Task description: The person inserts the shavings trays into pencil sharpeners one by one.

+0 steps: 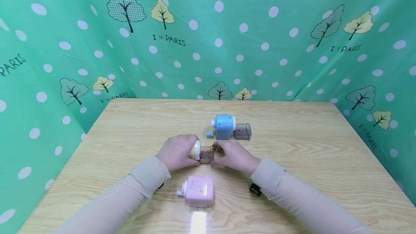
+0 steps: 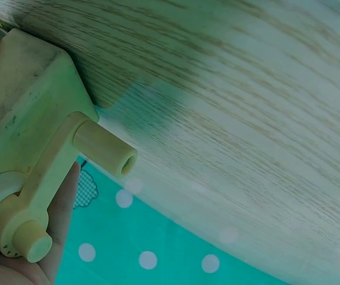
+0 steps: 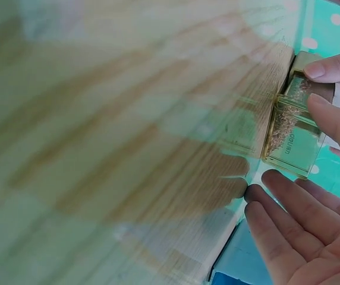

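- A green fabric curtain (image 1: 240,57) with white dots and printed trees hangs behind a pale wood-grain table (image 1: 308,154).
- The person's left hand (image 1: 177,152) curls round a pale yellow plastic crank pencil sharpener. The right hand (image 1: 235,154) appears to pinch the outer end of its drawer between thumb and index finger, the other fingers extended.
- A pink, boxy plastic sharpener (image 1: 199,190) lies nearest the person, its crank pointing left.
- The pale yellow sharpener (image 2: 33,89) is between the pink one and a blue plastic sharpener; its long axis runs left to right, crank end left, drawer end right.
- The blue plastic sharpener (image 1: 223,129) is farther back, crank to the left, a smoky clear drawer (image 1: 248,133) at its right.
- The yellow sharpener's see-through amber drawer (image 3: 295,155) sticks out rightward. The step in hand looks like working this drawer, whether out or in one cannot tell; the next move probably calls for a steady body and a straight, level slide.
- Brown shavings (image 1: 204,155) lie inside that drawer, so tilting it could spill them.
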Demonstrator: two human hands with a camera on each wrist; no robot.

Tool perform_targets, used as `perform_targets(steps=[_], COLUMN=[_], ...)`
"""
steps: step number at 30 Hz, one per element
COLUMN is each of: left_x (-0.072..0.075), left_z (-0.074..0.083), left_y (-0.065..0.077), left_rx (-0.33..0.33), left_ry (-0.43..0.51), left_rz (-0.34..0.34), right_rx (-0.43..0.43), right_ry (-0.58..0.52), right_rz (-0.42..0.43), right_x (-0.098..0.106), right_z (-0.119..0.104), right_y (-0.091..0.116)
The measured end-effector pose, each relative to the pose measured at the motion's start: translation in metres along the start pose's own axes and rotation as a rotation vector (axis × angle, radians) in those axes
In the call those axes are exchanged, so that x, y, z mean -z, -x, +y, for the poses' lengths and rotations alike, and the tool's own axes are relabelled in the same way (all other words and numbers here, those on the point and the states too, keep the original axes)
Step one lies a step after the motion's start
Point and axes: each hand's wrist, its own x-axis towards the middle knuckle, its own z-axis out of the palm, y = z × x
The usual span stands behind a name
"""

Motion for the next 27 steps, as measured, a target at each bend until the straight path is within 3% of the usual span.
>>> perform_targets(steps=[27], left_x=[-0.0003], left_z=[-0.0001], left_y=[0.0], left_rx=[0.001], left_ry=[-0.011], left_rz=[-0.001], right_rx=[-0.002], right_ry=[0.01], right_rz=[-0.015], right_x=[-0.0056], right_z=[-0.005], right_y=[-0.0073])
